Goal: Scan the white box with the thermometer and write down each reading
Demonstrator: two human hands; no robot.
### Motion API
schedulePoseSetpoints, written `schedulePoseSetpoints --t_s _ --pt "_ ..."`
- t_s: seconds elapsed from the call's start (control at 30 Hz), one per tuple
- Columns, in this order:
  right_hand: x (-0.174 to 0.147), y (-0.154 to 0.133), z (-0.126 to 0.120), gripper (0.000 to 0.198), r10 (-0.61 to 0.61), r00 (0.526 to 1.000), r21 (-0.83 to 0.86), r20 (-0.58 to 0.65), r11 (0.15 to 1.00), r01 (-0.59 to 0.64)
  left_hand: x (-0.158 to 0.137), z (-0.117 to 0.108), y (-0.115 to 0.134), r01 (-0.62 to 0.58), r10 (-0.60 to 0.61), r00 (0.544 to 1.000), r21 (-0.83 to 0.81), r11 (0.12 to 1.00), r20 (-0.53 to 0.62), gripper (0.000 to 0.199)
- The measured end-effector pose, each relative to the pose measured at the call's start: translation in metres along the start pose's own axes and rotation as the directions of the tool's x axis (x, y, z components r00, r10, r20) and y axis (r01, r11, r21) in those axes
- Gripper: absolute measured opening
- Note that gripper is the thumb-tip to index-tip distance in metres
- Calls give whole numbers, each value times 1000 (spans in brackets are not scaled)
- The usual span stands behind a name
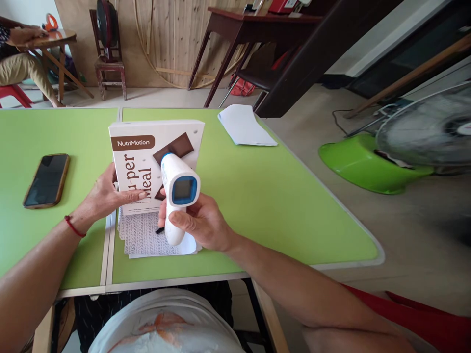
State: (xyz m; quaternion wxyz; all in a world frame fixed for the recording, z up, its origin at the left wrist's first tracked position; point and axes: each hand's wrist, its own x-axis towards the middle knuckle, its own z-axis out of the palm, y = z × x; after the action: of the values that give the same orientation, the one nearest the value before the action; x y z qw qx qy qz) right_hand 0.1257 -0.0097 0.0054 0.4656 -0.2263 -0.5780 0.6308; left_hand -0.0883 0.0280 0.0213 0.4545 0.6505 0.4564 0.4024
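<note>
My left hand [106,193] grips the lower left side of a white box [134,130] with brown "NutriMotion" lettering, thumb across its front. The box is tipped up, its printed face toward me. In my right hand [206,220] is a white infrared thermometer [174,206] with a blue-framed screen, held by its handle. It is in front of the box and covers part of the print; I cannot tell whether the two touch. Beneath them lie several sheets of handwritten paper [142,238], with a small black object, perhaps a pen tip, partly hidden behind the thermometer handle.
A phone [46,180] lies left on the green table [275,211], and folded white paper [245,125] lies at its far edge. On the right stands a fan [430,127] by a green stool [368,164]. Another person's hand [27,35] rests on a small round table.
</note>
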Motion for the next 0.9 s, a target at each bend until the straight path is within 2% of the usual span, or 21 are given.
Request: schedulePoseSetpoints --t_s 0.27,0.4,0.47,0.57,0.67,0.73,0.8,0.9 --pt "0 0 0 28 -4 1000 -6 3 1000 4 0 1 -4 15 -14 1000 -58 998 26 65" --pt "0 0 -2 27 5 1000 -18 4 1000 -5 -1 3 -7 7 -8 1000 -64 998 -22 65" --pt "0 -4 -6 27 -20 1000 -69 1 997 20 -2 3 -5 10 -14 998 -64 998 -66 65" --pt "0 -15 -24 28 -101 994 -246 -46 965 87 -2 2 -2 -61 51 990 -71 996 -130 64" --pt "2 -27 -53 31 -130 986 -456 -101 887 70 1 -2 -5 -138 126 964 -35 990 -235 67" --pt "5 -31 -74 44 -128 979 -580 -160 815 12 5 -6 -10 -159 147 945 -16 987 -291 67" --pt "7 -30 -91 51 -90 979 -710 -182 700 -68 7 -9 -16 -172 158 941 -20 985 -301 66" --pt "12 -21 -105 49 21 989 -867 -144 479 -136 10 -12 -21 -180 164 951 -35 983 -263 67"
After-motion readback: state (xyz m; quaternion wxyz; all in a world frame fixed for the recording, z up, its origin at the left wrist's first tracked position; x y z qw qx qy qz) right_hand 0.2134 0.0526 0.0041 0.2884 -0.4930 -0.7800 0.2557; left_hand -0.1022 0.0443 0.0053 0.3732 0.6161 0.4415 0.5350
